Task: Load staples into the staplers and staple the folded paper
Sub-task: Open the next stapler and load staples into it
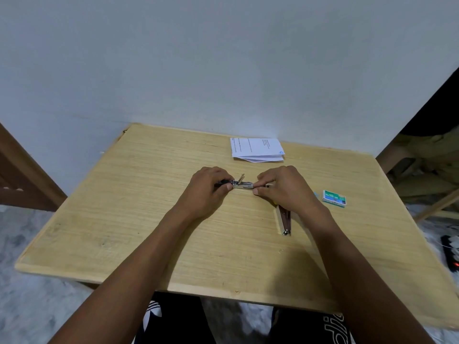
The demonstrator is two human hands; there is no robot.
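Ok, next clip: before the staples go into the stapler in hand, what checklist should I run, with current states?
1. Stapler opened for loading: ok, held at both ends by left hand and right hand.
2. Staple strip seated in the channel: cannot tell.
3. Staple box near the right hand: ok.
4. Second stapler waiting on the table: ok.
5. Folded paper lying apart from the hands: ok.

Both forearms reach forward over the counter (pixel 104 219); left hand (pixel 207 187) and right hand (pixel 283 187) meet at its middle, fingertips pinched, thumbs facing.
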